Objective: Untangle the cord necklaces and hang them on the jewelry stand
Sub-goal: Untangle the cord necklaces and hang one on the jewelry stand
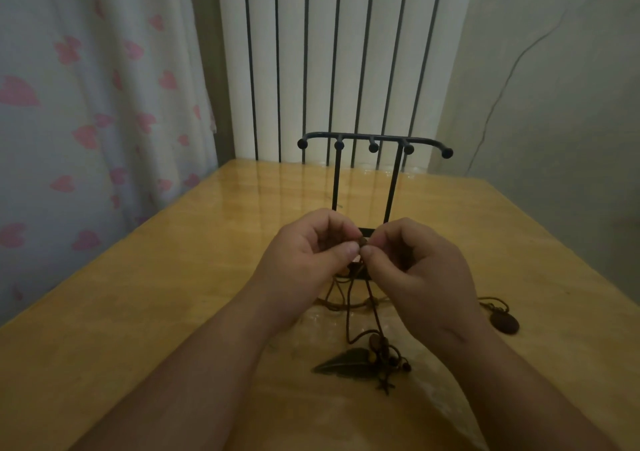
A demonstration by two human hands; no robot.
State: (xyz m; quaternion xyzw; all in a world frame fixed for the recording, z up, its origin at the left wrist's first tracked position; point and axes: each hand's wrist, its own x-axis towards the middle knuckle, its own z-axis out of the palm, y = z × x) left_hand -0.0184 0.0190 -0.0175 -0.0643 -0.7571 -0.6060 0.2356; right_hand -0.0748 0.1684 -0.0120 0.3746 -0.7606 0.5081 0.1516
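The left hand (311,246) is lifted above the surface (138,294). Its fingers are curled and its thumb and forefinger pinch a small brown bead (362,241) on the cords (349,298). I think the bead is raised so that the loose cords hang down freely and show where they cross.

Just behind the hands stands the jewelry stand (374,138), upright, with all its pegs bare (nothing is hung yet). It is placed near, probably so that the reach will be short.

Below the hands the leaf pendant (341,364) lies on the surface with some little beads. Its weight, I suppose, pulls the cords straight.

The right hand (415,263) meets the left one at the same bead, also pinching with thumb and forefinger, the other fingers curled in. Whether it grips the bead itself or the cord beside it, I cannot tell.

Further right, an oval pendant (504,322) on its own cord lies apart on the surface.
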